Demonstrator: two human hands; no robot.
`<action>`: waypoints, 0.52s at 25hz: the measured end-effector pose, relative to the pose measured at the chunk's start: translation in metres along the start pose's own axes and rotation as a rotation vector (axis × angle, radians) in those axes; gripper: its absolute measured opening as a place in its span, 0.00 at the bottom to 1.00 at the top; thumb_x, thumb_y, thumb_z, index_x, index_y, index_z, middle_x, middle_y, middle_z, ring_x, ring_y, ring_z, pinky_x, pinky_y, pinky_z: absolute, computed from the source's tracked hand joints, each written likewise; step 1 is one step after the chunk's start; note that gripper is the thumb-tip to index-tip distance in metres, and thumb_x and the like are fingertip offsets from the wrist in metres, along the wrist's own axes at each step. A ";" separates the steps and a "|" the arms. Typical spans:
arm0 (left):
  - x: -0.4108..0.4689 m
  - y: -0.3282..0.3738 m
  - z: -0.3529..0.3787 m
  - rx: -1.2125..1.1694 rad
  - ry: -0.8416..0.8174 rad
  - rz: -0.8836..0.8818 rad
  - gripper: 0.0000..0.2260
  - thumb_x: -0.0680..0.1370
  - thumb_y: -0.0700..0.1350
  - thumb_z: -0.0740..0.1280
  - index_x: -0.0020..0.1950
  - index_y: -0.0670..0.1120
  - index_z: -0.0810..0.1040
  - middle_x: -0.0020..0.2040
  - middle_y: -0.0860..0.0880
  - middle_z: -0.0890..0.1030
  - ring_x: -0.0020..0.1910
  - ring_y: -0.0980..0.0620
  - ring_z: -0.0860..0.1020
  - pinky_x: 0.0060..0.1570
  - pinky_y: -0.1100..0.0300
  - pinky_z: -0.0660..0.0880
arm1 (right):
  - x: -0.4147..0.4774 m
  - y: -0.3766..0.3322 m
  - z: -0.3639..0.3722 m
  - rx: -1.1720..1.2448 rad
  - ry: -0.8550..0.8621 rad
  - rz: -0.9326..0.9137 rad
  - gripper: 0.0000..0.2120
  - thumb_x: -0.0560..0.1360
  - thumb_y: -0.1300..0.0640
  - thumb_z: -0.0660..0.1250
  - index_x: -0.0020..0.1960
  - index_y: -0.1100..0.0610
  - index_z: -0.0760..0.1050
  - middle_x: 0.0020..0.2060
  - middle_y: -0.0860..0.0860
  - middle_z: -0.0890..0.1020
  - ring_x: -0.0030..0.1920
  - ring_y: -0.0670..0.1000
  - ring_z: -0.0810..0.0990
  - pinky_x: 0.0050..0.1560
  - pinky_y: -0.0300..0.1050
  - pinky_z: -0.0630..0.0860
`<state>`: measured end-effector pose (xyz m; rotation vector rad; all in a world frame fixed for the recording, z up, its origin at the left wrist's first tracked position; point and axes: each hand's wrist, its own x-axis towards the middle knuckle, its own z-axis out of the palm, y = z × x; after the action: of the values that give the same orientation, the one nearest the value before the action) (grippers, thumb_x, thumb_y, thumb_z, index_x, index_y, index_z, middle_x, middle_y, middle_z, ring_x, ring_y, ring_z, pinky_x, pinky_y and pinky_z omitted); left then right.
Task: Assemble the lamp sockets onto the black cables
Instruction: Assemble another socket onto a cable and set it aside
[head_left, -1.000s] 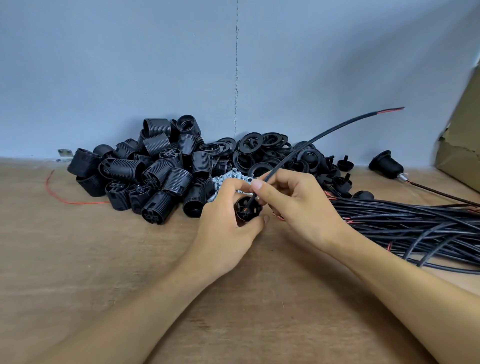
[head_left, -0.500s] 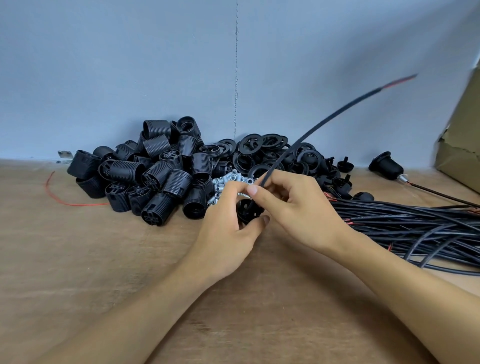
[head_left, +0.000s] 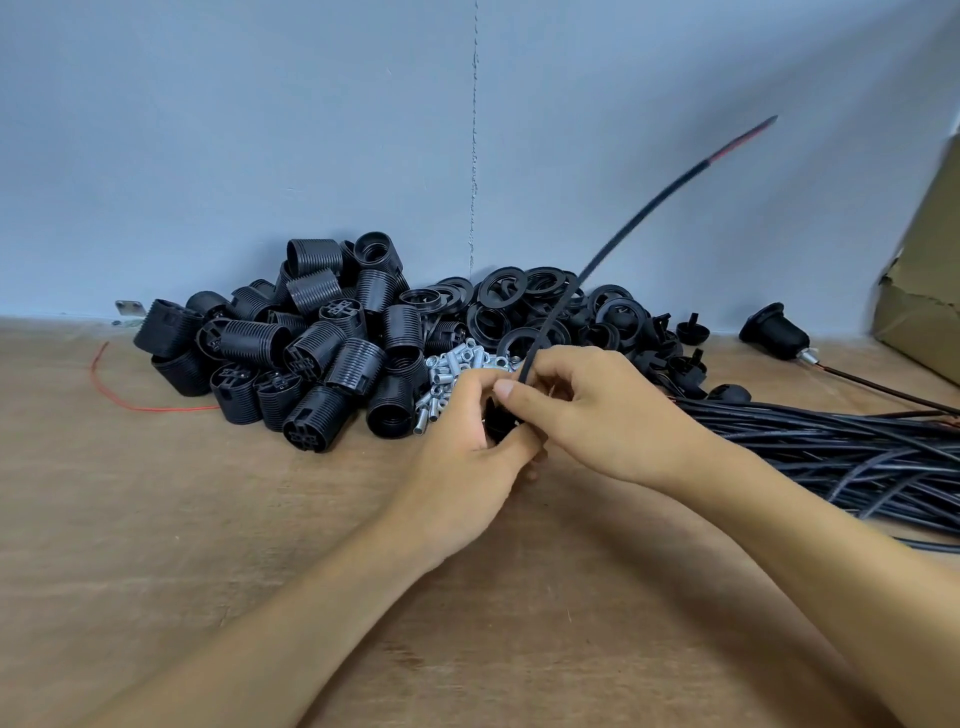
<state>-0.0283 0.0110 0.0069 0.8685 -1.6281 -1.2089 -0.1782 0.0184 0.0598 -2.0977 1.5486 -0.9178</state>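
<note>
Head view: a small black socket part (head_left: 497, 423) sits mostly hidden in the left hand (head_left: 462, 452), whose fingers curl round it, probably to steady its hole toward the wire. The black cable (head_left: 613, 244) meets it from above. The thumb and forefinger of the right hand (head_left: 602, 410) pinch it just above the part, a close hold that likely stops the limp wire buckling as it feeds through. Its free end, showing red, arcs up to the right. Both forearms converge low over the wooden table (head_left: 208, 545). Behind lie threaded sockets (head_left: 311, 358), rings (head_left: 519, 301) and metal sleeves (head_left: 447, 371); the cable bundle (head_left: 831, 452) lies to the right.
</note>
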 end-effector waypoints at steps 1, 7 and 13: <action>0.000 -0.001 0.000 -0.031 -0.006 -0.002 0.11 0.80 0.45 0.70 0.60 0.53 0.73 0.46 0.53 0.85 0.43 0.53 0.85 0.46 0.59 0.81 | 0.000 -0.001 0.002 0.003 0.067 -0.005 0.15 0.79 0.45 0.67 0.36 0.50 0.74 0.27 0.41 0.78 0.29 0.39 0.74 0.31 0.29 0.68; 0.000 -0.002 0.000 0.007 -0.053 0.045 0.05 0.78 0.51 0.68 0.53 0.55 0.80 0.49 0.52 0.86 0.51 0.52 0.85 0.56 0.48 0.79 | 0.001 -0.001 0.002 0.236 0.293 0.017 0.07 0.80 0.50 0.68 0.46 0.53 0.77 0.32 0.45 0.78 0.31 0.42 0.75 0.35 0.33 0.71; 0.002 0.003 0.001 -0.081 -0.039 0.111 0.03 0.78 0.51 0.71 0.51 0.58 0.83 0.45 0.58 0.85 0.47 0.61 0.83 0.45 0.69 0.76 | 0.001 -0.002 -0.007 0.299 0.075 0.005 0.06 0.78 0.54 0.70 0.44 0.55 0.80 0.35 0.53 0.81 0.35 0.46 0.76 0.38 0.42 0.73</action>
<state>-0.0305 0.0102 0.0102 0.6987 -1.6257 -1.2119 -0.1818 0.0187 0.0664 -1.8667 1.3535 -1.1598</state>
